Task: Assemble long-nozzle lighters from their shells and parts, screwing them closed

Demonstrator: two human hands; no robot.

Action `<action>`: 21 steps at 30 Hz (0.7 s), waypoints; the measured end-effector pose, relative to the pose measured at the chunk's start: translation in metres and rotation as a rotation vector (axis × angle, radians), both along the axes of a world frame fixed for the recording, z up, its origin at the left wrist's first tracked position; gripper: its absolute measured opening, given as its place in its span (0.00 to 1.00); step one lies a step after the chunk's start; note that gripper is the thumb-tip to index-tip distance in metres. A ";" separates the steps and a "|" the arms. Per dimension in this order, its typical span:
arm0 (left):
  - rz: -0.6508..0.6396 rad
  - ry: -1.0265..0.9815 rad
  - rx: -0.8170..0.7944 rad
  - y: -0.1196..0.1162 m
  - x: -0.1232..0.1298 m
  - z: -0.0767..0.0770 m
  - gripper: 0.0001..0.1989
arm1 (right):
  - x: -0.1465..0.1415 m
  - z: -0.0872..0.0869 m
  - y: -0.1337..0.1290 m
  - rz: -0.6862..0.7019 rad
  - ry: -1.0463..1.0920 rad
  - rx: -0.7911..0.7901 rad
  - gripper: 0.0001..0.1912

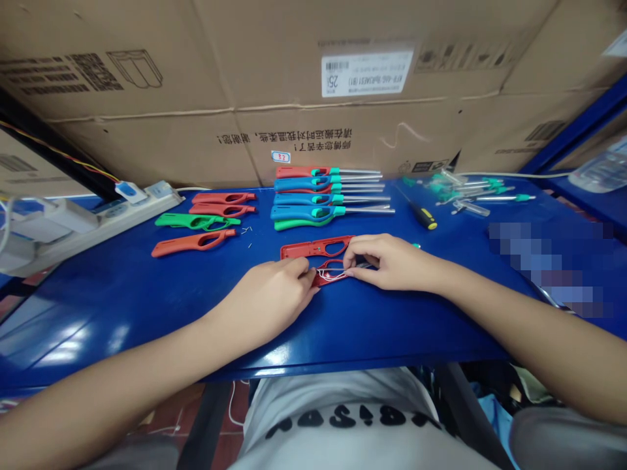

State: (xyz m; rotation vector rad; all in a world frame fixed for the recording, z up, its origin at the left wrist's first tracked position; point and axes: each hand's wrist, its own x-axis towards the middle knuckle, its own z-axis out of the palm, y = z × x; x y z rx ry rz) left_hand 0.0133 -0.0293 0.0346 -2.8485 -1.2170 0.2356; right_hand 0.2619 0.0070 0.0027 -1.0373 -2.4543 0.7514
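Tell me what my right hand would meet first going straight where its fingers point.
Probably the white wires over the nearer red lighter shell, with your left hand just beyond; your right hand's height relative to them is unclear from here.

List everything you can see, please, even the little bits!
Cardboard: count unclear, brown, behind
Number label: 1, white-blue, back middle
Table: 1, blue, centre
Lighters: several, red/blue/green, back middle
Handles: at least 4, red/green/orange, left
Open shell halves: 2, red, by the hands
Wires: some, white, between hands
Screwdriver: 1, black-yellow, right
Rod parts: several, silver-green, back right
Power strip: 1, white, left
Bottle: 1, clear, far right
Shirt: 1, pale, bottom
Left hand, right hand: 2, bare, centre
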 end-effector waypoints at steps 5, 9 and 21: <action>-0.010 0.021 0.003 -0.001 0.002 -0.001 0.14 | 0.000 0.000 -0.001 0.004 -0.005 0.001 0.04; -0.027 -0.046 0.010 0.000 0.000 -0.003 0.13 | 0.000 0.002 -0.002 0.039 0.006 0.014 0.03; -0.041 -0.667 -0.194 0.025 -0.010 -0.027 0.15 | -0.003 -0.001 -0.003 0.005 0.009 0.031 0.06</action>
